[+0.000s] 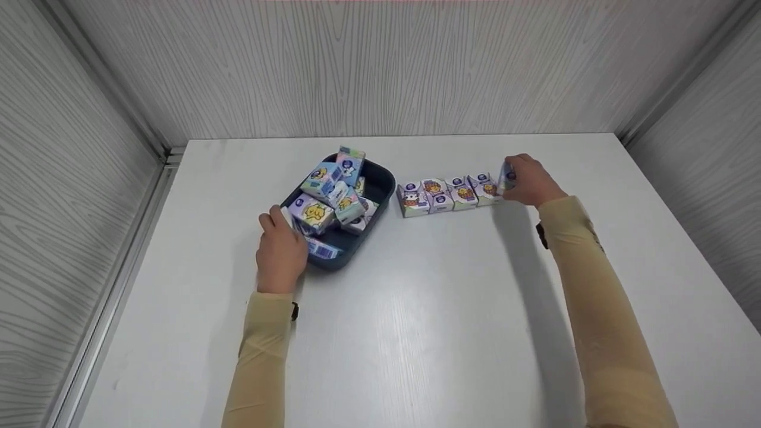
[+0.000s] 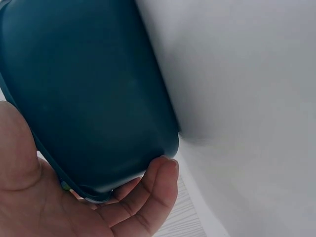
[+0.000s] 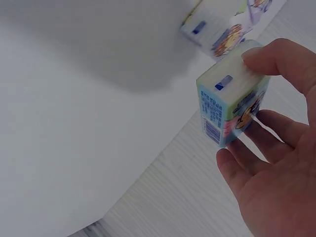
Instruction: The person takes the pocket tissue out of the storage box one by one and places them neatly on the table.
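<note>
We see the right hand (image 1: 531, 180) pinching a small box (image 3: 232, 96) just beside the right end of the box row (image 1: 461, 193); the left hand's (image 1: 280, 252) fingers grip the tray (image 1: 381, 178).

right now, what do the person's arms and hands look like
The left sleeve and right sleeve are tan, slightly creased. A small black piece shows near each wrist, perhaps a strap. The left hand and right hand wear no gloves.

2 tan, wrinkled sleeves (image 1: 261, 356) end in plain cuffs (image 1: 270, 297), with small black fittings (image 1: 541, 236) showing nearby.
</note>
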Demonstrator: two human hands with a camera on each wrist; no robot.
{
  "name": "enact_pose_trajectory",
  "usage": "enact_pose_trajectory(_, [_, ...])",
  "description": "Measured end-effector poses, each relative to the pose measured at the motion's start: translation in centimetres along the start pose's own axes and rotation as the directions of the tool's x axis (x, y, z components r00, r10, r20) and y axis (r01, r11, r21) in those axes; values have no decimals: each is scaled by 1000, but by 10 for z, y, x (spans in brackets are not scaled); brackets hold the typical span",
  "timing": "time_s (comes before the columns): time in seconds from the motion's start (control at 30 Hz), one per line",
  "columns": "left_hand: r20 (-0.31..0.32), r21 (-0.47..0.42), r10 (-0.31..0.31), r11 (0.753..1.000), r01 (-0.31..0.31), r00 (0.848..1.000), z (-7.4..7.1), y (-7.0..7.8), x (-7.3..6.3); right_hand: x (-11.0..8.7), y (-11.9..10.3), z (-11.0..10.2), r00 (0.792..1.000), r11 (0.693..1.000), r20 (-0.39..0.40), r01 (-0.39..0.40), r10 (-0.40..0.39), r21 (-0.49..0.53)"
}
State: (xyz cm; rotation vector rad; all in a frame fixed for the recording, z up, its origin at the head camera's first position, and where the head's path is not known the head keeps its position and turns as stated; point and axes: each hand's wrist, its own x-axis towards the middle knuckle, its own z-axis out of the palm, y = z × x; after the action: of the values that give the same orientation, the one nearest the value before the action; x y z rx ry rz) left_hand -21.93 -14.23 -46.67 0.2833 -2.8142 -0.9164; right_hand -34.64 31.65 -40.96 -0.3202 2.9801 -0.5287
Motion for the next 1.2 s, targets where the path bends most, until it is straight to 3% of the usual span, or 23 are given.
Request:
enact_pose_trajectory(0.37, [24, -4, -22, 1000, 22, 999, 2, -1, 1, -2, 31, 23, 993, 997, 97, -53, 59, -63])
enact_pose_trajectory(0.63, [29, -1, -30, 1000, 30, 999, 0, 0, -1, 3, 29, 37, 990, 995, 106, -89, 94, -53])
enact_pose_trajectory(0.97, [24, -1, -26, 1000, 26, 999, 0, -1, 0, 13, 24, 44, 997, 999, 77, -22, 24, -29])
enact_pose_trajectory(1.2, [-6, 3, 4, 1000, -4, 1000, -1, -1, 0, 14, 20, 45, 996, 999, 91, -16, 20, -42])
